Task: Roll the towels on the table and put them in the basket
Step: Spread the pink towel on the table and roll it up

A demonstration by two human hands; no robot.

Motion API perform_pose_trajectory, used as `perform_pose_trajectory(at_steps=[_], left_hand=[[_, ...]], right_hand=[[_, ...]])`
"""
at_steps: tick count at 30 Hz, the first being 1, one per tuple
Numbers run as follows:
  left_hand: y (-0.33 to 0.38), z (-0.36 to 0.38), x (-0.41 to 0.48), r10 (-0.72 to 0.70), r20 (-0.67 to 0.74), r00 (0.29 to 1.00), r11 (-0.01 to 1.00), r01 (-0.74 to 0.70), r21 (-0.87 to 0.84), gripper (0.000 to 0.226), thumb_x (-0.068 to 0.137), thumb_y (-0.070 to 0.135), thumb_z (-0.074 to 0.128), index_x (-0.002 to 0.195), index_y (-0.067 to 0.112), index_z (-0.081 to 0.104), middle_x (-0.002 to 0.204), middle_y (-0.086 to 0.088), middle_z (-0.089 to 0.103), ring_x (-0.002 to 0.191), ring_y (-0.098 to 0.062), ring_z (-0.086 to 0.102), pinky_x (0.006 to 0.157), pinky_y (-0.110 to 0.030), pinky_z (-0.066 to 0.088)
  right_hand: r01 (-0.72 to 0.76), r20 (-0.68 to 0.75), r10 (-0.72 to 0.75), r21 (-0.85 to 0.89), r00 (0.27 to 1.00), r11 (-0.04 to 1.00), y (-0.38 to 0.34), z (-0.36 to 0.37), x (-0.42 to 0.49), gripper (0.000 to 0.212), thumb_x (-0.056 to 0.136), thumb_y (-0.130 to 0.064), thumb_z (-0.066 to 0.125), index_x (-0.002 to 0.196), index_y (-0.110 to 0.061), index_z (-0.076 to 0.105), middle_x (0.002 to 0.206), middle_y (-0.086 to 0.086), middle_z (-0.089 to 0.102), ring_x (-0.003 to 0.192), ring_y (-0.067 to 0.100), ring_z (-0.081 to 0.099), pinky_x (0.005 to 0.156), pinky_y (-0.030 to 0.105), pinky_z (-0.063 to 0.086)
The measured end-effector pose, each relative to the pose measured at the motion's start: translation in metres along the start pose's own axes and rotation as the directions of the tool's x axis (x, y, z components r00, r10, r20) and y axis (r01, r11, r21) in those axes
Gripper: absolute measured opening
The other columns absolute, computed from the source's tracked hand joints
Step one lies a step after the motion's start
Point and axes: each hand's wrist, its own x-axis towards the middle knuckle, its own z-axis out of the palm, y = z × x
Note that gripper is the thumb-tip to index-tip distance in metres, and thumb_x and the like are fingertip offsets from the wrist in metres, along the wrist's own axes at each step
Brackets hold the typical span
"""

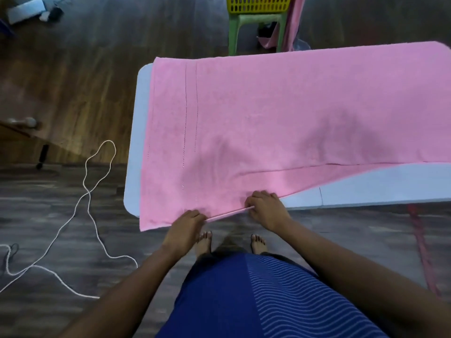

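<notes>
**Layout.** The table (366, 189) carries one towel (268, 113), spread flat. A layer edge along its near side suggests a lengthwise fold. The towel lies askew: its left end overhangs the table, and bare table shows at the near right. The basket (258, 3) stands well apart on a stool (256, 23) beyond the far side, and only its lower part is in view. A cord (97, 215) lies in loops on the floor at the left.

**Hazards.**
- The hands sit close together on a long edge. Unsupported stretches to either side are likely to lag, giving a loose or tapered roll.
- The skew may cause the layers to telescope as the roll advances.
- The overhanging left end may drag the towel off the table.
- The cord lies near the feet and is a trip risk on the walk to the basket.

**Hand pose.** Both arms reach forward and down, palms down. The left hand (185, 228) and right hand (266, 208) each pinch the towel's near edge, fingers curled over it. The short stretch of edge between them is drawn taut into a thin fold. Rolling appears barely begun.
</notes>
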Motion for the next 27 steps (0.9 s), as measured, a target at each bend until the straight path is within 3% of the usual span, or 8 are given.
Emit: perform_pose_trajectory(at_steps=[6,11,16,19,24,27], left_hand=[[0.018,0.005,0.000,-0.120,-0.110,0.987,0.991,0.125,0.038,0.016,0.084,0.012,0.056,0.089,0.012,0.072,0.082,-0.007,0.067,0.075,-0.031,0.061,0.061,-0.035,0.052],[0.034,0.010,0.003,-0.249,-0.117,0.961,0.963,0.259,0.081,0.011,0.078,0.001,0.067,0.085,0.009,0.072,0.083,-0.011,0.069,0.072,-0.036,0.061,0.062,-0.038,0.052],[0.049,0.013,0.008,-0.323,-0.091,0.942,0.934,0.332,0.132,0.009,0.075,0.003,0.066,0.080,0.010,0.070,0.079,-0.010,0.067,0.070,-0.037,0.060,0.058,-0.038,0.048],[0.044,0.012,0.007,-0.313,-0.092,0.945,0.932,0.325,0.160,0.008,0.077,0.005,0.065,0.081,0.011,0.069,0.079,-0.009,0.067,0.071,-0.037,0.060,0.059,-0.037,0.046],[0.052,0.018,0.011,-0.361,-0.117,0.925,0.914,0.376,0.150,0.013,0.082,0.006,0.059,0.088,0.010,0.070,0.087,-0.010,0.068,0.077,-0.034,0.060,0.066,-0.038,0.043],[0.064,0.023,0.014,-0.376,-0.176,0.910,0.910,0.398,0.114,0.028,0.072,0.004,0.064,0.100,0.010,0.068,0.097,-0.009,0.067,0.088,-0.033,0.059,0.077,-0.042,0.042]], right_hand=[[-0.016,-0.109,0.013,-0.025,0.994,1.000,0.081,-0.028,-0.030,0.015,0.089,-0.020,0.060,0.102,-0.021,0.065,0.108,0.000,0.062,0.103,0.024,0.054,0.084,0.037,0.038],[-0.011,-0.149,0.005,-0.036,0.989,0.999,0.112,-0.027,-0.049,0.007,0.087,-0.011,0.061,0.092,-0.014,0.065,0.096,0.005,0.065,0.090,0.029,0.056,0.073,0.037,0.040],[-0.063,-0.185,0.066,0.022,0.981,0.998,0.114,-0.023,-0.055,0.030,0.085,-0.016,0.067,0.113,-0.012,0.060,0.116,0.007,0.057,0.102,0.028,0.052,0.079,0.039,0.044],[-0.047,-0.178,0.051,0.025,0.983,0.999,0.113,-0.028,-0.048,0.029,0.086,-0.009,0.063,0.115,-0.013,0.062,0.119,0.006,0.059,0.107,0.028,0.053,0.084,0.041,0.048],[-0.064,-0.213,0.059,-0.018,0.975,0.998,0.115,-0.030,-0.041,0.024,0.087,-0.001,0.059,0.107,-0.011,0.066,0.109,0.005,0.065,0.099,0.025,0.058,0.076,0.040,0.054],[-0.075,-0.208,0.064,-0.046,0.976,0.996,0.115,-0.033,-0.031,0.016,0.088,-0.005,0.057,0.099,-0.012,0.067,0.098,0.005,0.067,0.088,0.024,0.058,0.075,0.039,0.052]])
